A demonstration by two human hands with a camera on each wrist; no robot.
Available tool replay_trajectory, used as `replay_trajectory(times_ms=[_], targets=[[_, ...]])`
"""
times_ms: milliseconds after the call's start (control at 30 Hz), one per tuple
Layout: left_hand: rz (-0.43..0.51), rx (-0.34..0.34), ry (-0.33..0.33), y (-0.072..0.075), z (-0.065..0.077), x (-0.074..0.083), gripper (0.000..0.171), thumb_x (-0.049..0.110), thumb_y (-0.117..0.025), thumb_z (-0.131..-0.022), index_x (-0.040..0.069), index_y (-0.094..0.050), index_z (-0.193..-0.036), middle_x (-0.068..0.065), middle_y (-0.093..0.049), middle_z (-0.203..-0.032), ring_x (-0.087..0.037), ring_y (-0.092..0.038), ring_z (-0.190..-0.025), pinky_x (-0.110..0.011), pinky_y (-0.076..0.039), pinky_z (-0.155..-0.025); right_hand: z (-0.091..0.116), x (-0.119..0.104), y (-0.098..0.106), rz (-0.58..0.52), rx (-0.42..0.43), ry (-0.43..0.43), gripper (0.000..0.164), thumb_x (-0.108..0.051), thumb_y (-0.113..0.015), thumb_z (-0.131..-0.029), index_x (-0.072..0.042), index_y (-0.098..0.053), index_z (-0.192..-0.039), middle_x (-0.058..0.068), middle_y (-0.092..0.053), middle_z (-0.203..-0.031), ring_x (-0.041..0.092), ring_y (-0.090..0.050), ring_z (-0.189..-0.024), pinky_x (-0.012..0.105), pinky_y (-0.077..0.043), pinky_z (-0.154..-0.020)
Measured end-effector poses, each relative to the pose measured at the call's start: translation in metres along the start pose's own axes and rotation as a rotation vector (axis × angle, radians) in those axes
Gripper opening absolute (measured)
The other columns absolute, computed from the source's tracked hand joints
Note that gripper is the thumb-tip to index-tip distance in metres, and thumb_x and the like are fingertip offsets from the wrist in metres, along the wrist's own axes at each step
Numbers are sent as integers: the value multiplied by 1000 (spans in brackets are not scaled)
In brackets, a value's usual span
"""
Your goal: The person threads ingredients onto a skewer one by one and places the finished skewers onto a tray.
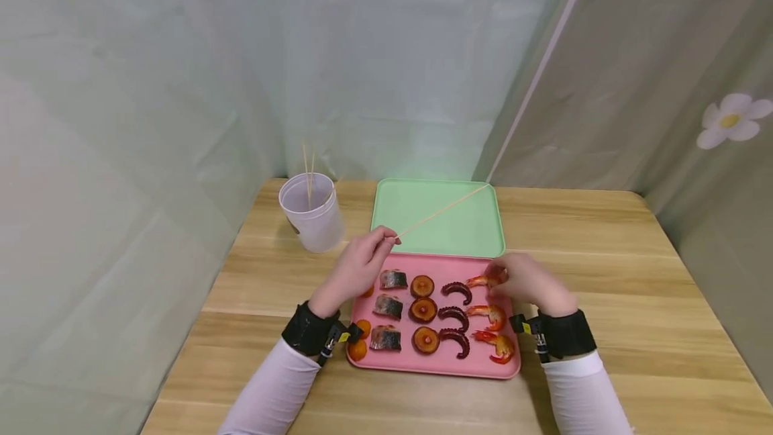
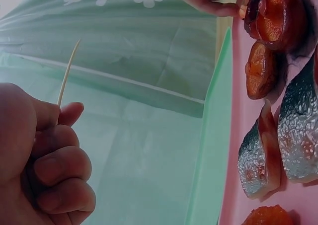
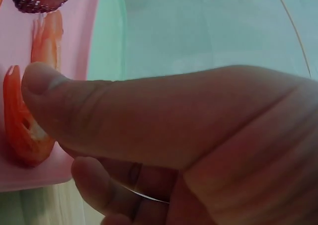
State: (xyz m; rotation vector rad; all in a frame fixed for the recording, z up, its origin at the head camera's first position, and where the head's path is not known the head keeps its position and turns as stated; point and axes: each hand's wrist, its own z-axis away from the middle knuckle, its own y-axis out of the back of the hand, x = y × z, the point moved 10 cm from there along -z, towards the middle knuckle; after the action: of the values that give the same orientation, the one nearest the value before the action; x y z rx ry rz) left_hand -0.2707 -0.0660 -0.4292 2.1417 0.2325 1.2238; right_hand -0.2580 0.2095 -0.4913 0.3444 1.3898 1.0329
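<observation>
Threading seems unstarted: left hand (image 1: 356, 266) pinches a bare, thin wooden skewer (image 1: 447, 208); right hand (image 1: 531, 279), grip unclear, at curved orange shrimp (image 1: 477, 281) far right on pink rectangular tray (image 1: 423, 365).

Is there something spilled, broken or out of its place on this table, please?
Nothing stands out. The food pieces lie in rough columns on the pink tray, the tub stands upright, and the skewer in the left hand shows no break where visible. I see no spill.
</observation>
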Motion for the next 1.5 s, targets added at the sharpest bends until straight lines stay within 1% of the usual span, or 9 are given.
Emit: replay_trajectory(times_ms=[267, 367, 467, 667, 933, 1167, 1300, 1400, 1500], targets=[[-15, -12, -9, -6, 0, 1, 21, 15, -49, -116, 8, -69, -119, 1, -54, -74, -9, -38, -56, -31, -38, -59, -2, 3, -6, 53, 29, -28, 23, -7, -87, -88, -5, -76, -108, 3, -67, -89, 24, -59, -83, 39, -53, -75], [-17, -23, -13, -8, -1, 1, 22, 15, -49, -116, 8, -69, -119, 2, -57, -75, -9, -38, -57, -31, -39, -60, -2, 6, -8, 47, 34, -38, 23, -6, -86, -88, -5, -75, -109, 5, -67, -91, 25, -58, -85, 39, -54, -76], [-9, -19, -22, -7, -1, 2, 22, 15, -49, -116, 8, -69, -119, 4, -53, -73, -9, -39, -57, -32, -39, -59, -3, 9, -8, 39, 40, -42, 24, -5, -86, -89, -5, -75, -110, 5, -66, -92, 25, -58, -85, 39, -54, -76], [-16, 1, -24, -4, 0, 3, 21, 13, -48, -116, 8, -69, -117, 5, -46, -71, -8, -36, -55, -31, -37, -58, -6, 7, -7, 62, 52, 3, 21, -5, -86, -89, -5, -76, -108, 4, -68, -94, 24, -59, -85, 40, -56, -77], [-4, -24, 4, -5, 2, 1, 23, 13, -47, -116, 7, -69, -118, 6, -41, -68, -7, -33, -53, -30, -35, -56, -3, 9, -7, 62, 30, -1, 13, -9, -85, -92, -5, -77, -101, 2, -67, -89, 20, -58, -79, 36, -54, -71], [-10, -33, 0, -7, 2, 3, 23, 14, -46, -116, 9, -69, -119, 7, -39, -65, -6, -33, -49, -29, -35, -52, -1, 8, 11, 25, 86, 78, 13, -18, -77, -101, -7, -73, -106, 0, -67, -90, 19, -58, -81, 36, -50, -72], [-15, -40, -2, -8, 2, 4, 23, 15, -46, -116, 11, -68, -120, 8, -39, -65, -6, -31, -51, -28, -34, -53, 2, 5, 27, -87, 168, 86, 21, -23, -70, -107, -4, -70, -116, 3, -68, -93, 23, -61, -84, 34, -50, -71], [-18, -42, -10, -9, 2, 6, 23, 14, -46, -116, 10, -68, -121, 8, -39, -65, -5, -31, -51, -28, -33, -54, 5, 1, 41, -219, 250, 88, 28, -25, -61, -112, -2, -67, -127, 9, -68, -97, 28, -61, -86, 32, -49, -70], [-15, -43, -19, -8, 2, 9, 23, 14, -46, -116, 10, -68, -121, 8, -40, -66, -5, -32, -51, -28, -34, -53, 8, -6, 56, -370, 337, 105, 33, -24, -53, -115, 2, -61, -135, 12, -67, -102, 25, -60, -88, 30, -47, -71]])
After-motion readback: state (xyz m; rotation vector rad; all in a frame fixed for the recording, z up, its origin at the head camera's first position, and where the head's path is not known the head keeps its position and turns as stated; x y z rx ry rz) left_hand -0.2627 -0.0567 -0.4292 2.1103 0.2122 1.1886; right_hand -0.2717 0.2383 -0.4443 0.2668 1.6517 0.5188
